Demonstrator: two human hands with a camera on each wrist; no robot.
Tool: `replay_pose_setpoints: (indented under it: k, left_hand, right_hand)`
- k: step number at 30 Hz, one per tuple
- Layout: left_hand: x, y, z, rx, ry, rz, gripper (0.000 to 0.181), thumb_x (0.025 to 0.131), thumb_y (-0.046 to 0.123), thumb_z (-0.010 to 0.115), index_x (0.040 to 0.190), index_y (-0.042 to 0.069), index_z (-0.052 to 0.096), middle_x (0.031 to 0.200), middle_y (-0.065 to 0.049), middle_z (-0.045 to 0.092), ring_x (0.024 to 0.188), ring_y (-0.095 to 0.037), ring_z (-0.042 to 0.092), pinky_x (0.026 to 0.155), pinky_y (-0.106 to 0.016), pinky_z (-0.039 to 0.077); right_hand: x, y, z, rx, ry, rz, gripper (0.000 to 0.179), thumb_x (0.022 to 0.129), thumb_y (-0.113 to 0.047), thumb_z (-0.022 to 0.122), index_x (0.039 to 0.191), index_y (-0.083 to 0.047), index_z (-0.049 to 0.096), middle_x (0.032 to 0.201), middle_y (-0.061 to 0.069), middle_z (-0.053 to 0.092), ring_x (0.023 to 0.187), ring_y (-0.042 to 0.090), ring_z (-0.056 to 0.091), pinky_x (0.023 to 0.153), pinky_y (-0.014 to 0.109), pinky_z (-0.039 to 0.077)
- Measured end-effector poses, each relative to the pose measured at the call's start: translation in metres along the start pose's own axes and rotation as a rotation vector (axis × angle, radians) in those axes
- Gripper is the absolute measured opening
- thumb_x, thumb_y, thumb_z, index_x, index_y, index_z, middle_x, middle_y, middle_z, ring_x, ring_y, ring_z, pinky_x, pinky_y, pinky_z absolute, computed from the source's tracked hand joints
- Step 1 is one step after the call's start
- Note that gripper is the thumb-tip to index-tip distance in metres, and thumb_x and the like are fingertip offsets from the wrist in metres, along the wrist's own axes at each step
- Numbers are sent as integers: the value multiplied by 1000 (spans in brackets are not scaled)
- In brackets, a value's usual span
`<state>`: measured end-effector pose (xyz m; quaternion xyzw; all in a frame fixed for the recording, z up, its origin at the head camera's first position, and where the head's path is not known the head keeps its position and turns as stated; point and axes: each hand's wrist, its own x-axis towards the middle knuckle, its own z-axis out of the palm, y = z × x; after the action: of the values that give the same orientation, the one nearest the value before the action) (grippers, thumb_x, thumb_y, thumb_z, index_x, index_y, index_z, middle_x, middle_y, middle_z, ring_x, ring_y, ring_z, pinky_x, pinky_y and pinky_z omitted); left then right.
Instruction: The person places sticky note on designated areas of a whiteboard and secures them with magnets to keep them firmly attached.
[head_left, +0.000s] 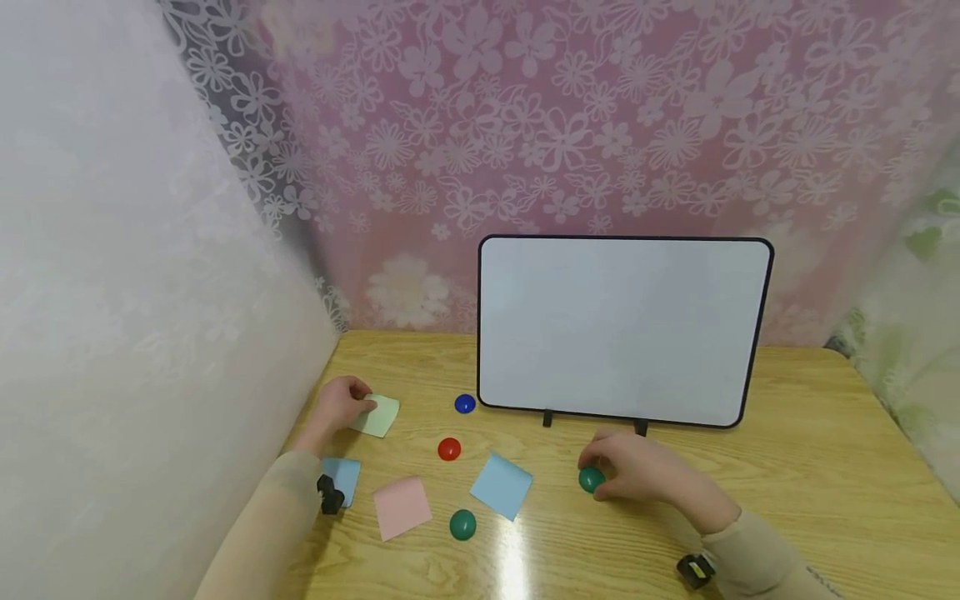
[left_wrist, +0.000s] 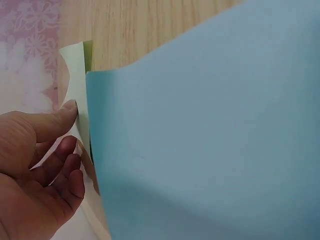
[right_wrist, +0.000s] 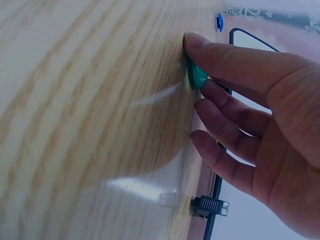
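Observation:
My left hand [head_left: 341,406] pinches the left edge of a pale green sticky note [head_left: 380,417] at the back left of the table. In the left wrist view, its thumb lies on that note [left_wrist: 76,82], while a blue sticky note [left_wrist: 200,135] fills most of the picture. My right hand [head_left: 637,468] grips a dark green round magnet [head_left: 592,479] between thumb and fingers, low over the wood in front of the whiteboard [head_left: 622,329]. From the right wrist, the domed magnet [right_wrist: 196,75] shows edge-on beneath the thumb.
Between the hands lie a blue magnet [head_left: 465,403], a red magnet [head_left: 449,449], another green magnet [head_left: 462,525], a pink sticky note [head_left: 402,507] and a blue sticky note [head_left: 502,486]. Another blue note [head_left: 342,480] sits by the left wrist. Black feet [head_left: 547,418] support the whiteboard.

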<state>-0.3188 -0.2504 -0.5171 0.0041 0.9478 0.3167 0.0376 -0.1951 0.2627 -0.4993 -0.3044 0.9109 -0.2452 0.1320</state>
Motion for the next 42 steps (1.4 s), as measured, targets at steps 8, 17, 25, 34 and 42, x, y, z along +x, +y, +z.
replay_pose_setpoints:
  k: [8,17,25,34,42]
  left_hand:
    - [0,0,2,-32,3,-12,21,94,9,82,109,-3,73,99,-13,69,93,-30,63,83,-43,52]
    - [1,-4,4,-27,8,-22,22,96,11,80,112,-5,78,103,-16,74,97,-32,67,89,-49,55]
    - [0,-7,3,-78,3,-45,20,99,12,78,111,-3,79,104,-16,75,95,-31,69,84,-47,57]
    - [-2,-13,3,-128,19,-35,17,101,12,76,110,-2,78,107,-17,74,97,-32,68,81,-44,56]
    - [-8,-19,-3,-165,66,-57,23,104,19,73,117,0,77,110,-15,73,100,-31,65,79,-38,51]
  right_hand:
    - [0,-2,-1,-5,-10,9,33,84,-21,94,113,-17,78,109,-9,67,96,10,64,82,35,58]
    - [2,1,0,6,-6,22,32,84,-22,94,111,-16,78,106,-10,67,95,10,63,83,35,57]
    - [1,4,0,32,-8,-10,29,86,-22,92,110,-19,77,106,-11,65,95,8,62,83,35,57]
    - [0,11,1,34,-4,-27,27,89,-26,91,110,-22,76,107,-13,65,96,7,60,86,36,56]
    - [0,17,-1,101,2,-6,33,89,-32,91,116,-21,76,110,-14,68,103,9,65,91,37,58]
